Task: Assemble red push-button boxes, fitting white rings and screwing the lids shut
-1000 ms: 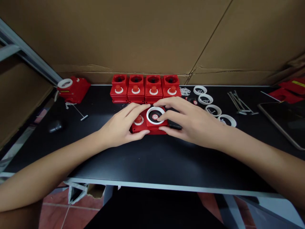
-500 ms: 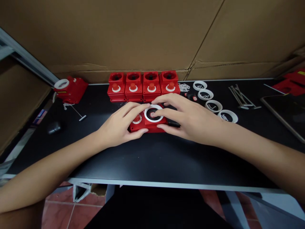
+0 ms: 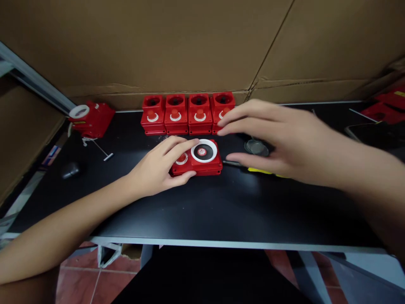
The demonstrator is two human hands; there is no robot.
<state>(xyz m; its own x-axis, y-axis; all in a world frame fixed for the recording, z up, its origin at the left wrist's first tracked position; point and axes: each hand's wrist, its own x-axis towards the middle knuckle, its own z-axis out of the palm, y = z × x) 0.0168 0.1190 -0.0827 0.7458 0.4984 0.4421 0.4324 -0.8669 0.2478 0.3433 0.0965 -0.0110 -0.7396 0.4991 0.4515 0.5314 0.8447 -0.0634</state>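
Note:
My left hand (image 3: 164, 166) grips the left part of a red alarm unit (image 3: 207, 171) lying on the black table, thumb at its front edge and fingers over its top. On the unit sits a white ring (image 3: 194, 155) around a black disc with a red-and-white centre (image 3: 201, 152). Raised to the right, my right hand (image 3: 278, 139) is open, slightly blurred, with nothing visible between its fingers. Partly hidden below it are a stack of clear round discs (image 3: 255, 147) and a screwdriver with a yellow handle (image 3: 261, 170).
Several more red units (image 3: 199, 116) stand in a row against the cardboard wall (image 3: 177, 46). At far left are another red unit (image 3: 98, 120), a T-shaped metal rod (image 3: 108, 157) and a small black object (image 3: 71, 169). Red parts (image 3: 387, 105) lie at far right.
My right hand has let go of the unit and moved right and up, uncovering the white ring, the discs and the screwdriver. My left hand stays on the unit.

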